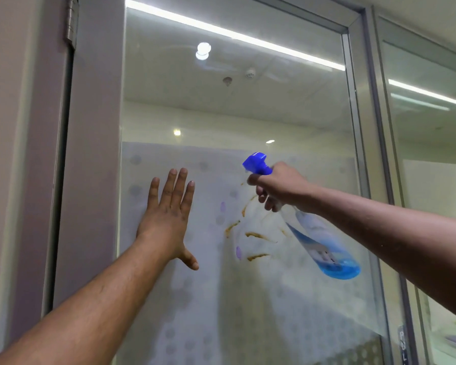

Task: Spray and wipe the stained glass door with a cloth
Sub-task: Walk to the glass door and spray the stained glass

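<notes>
Right hand (279, 184) grips spray bottle (321, 246), fingers curled round neck; aim nozzle at brown stains (256, 235) on glass door (234, 114). Left hand (169, 214), fingers spread, steadies glass left of stains. Spray evenly, w/o overwetting.

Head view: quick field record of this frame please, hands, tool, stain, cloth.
left hand: fingers straight, palm toward the glass door; contact cannot be confirmed
right hand: grips the spray bottle at its neck
bottle: blue nozzle up and pointing left, blue liquid at the low end
stains: brown streaks on frosted area, between the hands
cloth: not in view
</notes>
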The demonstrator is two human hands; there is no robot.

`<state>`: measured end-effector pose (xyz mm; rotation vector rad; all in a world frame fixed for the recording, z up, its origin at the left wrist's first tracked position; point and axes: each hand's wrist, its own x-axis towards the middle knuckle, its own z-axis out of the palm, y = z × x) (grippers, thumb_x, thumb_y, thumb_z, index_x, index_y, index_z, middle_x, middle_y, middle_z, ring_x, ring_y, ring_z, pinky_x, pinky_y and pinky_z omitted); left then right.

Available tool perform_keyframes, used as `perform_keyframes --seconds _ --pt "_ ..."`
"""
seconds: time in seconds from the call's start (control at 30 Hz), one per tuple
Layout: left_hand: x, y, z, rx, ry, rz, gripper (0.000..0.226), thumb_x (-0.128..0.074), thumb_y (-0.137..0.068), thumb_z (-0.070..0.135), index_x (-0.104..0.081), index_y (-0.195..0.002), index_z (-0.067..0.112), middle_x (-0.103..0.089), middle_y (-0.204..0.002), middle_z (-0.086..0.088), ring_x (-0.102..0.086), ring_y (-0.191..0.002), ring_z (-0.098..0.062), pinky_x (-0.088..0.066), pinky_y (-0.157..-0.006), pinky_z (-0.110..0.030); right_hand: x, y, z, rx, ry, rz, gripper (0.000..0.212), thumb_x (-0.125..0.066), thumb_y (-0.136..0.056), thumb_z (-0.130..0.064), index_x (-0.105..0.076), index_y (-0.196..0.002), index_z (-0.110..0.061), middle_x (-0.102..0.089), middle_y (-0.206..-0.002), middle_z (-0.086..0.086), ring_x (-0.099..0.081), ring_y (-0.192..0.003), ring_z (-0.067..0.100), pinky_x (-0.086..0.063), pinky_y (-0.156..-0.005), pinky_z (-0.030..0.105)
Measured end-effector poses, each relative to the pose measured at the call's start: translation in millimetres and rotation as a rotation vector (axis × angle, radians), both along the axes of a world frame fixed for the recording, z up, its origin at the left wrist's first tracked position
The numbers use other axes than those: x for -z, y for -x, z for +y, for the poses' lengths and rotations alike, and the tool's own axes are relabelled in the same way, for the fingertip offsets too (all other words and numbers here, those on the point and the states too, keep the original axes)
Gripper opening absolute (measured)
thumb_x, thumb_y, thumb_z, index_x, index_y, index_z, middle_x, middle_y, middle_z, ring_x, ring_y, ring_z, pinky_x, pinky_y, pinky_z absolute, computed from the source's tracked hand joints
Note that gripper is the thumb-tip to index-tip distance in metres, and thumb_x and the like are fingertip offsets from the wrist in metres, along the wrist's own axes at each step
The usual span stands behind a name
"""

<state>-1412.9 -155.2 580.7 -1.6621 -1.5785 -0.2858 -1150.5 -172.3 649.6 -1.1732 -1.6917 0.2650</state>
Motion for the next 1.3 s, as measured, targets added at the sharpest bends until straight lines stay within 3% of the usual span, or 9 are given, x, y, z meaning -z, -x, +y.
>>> perform_keyframes --seconds 0.27,0.5,0.7,0.83,0.93,1.1,1.2,1.3 --pt "1 1 0 -0.004 -0.001 0.0 0.183 -0.063 -0.047 0.105 0.049 -0.145 -0.002 0.061 -0.147 -0.031 0.054 -0.141 -0.048 0.022 -0.123 -0.069 28 -1 0 0.02 -0.034 -0.144 0.03 -0.065 -0.084 -0.033 -0.067 -0.076 -0.003 -0.071 -0.059 0.003 -0.071 -0.046 0.021 -0.05 -0.043 0.027" --pt "0 -1 -2 -0.005 0.006 -0.003 0.182 -0.061 -0.047 0.106 0.049 -0.144 -0.002 0.061 -0.147 -0.031 0.054 -0.141 -0.048 0.022 -0.123 -0.069 12 -65 14 0.194 -0.084 0.242 0.024 -0.068 -0.084 -0.027 -0.064 -0.074 -0.006 -0.062 -0.06 0.01 -0.062 -0.04 0.022 -0.045 -0.043 0.025" --pt "0 -1 -2 -0.003 0.01 -0.007 0.183 -0.06 -0.046 0.106 0.05 -0.143 -0.002 0.062 -0.146 -0.031 0.055 -0.14 -0.048 0.025 -0.12 -0.069 29 -101 22 0.247 0.015 0.416 0.023 -0.069 -0.083 -0.029 -0.062 -0.082 -0.007 -0.059 -0.062 0.01 -0.058 -0.041 0.023 -0.046 -0.047 0.025" --pt "0 -1 -2 -0.001 0.012 -0.01 0.183 -0.061 -0.046 0.106 0.051 -0.143 -0.001 0.062 -0.146 -0.03 0.056 -0.139 -0.047 0.025 -0.119 -0.068 35 -85 19 0.208 0.033 0.393 0.026 -0.07 -0.084 -0.03 -0.065 -0.079 -0.005 -0.062 -0.056 0.007 -0.061 -0.04 0.021 -0.048 -0.044 0.024" --pt "0 -1 -3 -0.002 0.013 -0.01 0.183 -0.061 -0.045 0.106 0.05 -0.144 -0.001 0.062 -0.146 -0.03 0.056 -0.14 -0.047 0.024 -0.121 -0.069 40 -58 16 0.123 0.03 0.263 0.023 -0.068 -0.084 -0.025 -0.061 -0.074 -0.006 -0.059 -0.055 0.008 -0.06 -0.042 0.024 -0.042 -0.043 0.023" --pt "-1 -1 -5 -0.008 0.017 -0.007 0.183 -0.062 -0.046 0.106 0.048 -0.146 0.0 0.061 -0.148 -0.029 0.054 -0.141 -0.047 0.021 -0.124 -0.069 50 -32 14 0.052 0.07 0.076 0.027 -0.067 -0.084 -0.03 -0.061 -0.074 -0.005 -0.062 -0.058 0.008 -0.066 -0.046 0.025 -0.046 -0.043 0.026" --pt "-1 -2 -5 -0.01 0.018 -0.006 0.183 -0.062 -0.046 0.106 0.049 -0.145 -0.001 0.06 -0.149 -0.029 0.054 -0.142 -0.047 0.021 -0.124 -0.069 53 -37 15 0.078 0.061 0.093 0.027 -0.067 -0.086 -0.028 -0.064 -0.074 -0.004 -0.065 -0.06 0.009 -0.067 -0.046 0.025 -0.046 -0.043 0.026" --pt "-1 -2 -5 -0.008 0.01 -0.006 0.183 -0.061 -0.046 0.106 0.049 -0.144 -0.001 0.059 -0.15 -0.03 0.053 -0.142 -0.047 0.022 -0.123 -0.069 53 -53 16 0.158 -0.048 0.249 0.027 -0.067 -0.086 -0.026 -0.065 -0.071 -0.004 -0.063 -0.06 0.012 -0.064 -0.043 0.024 -0.047 -0.045 0.027"
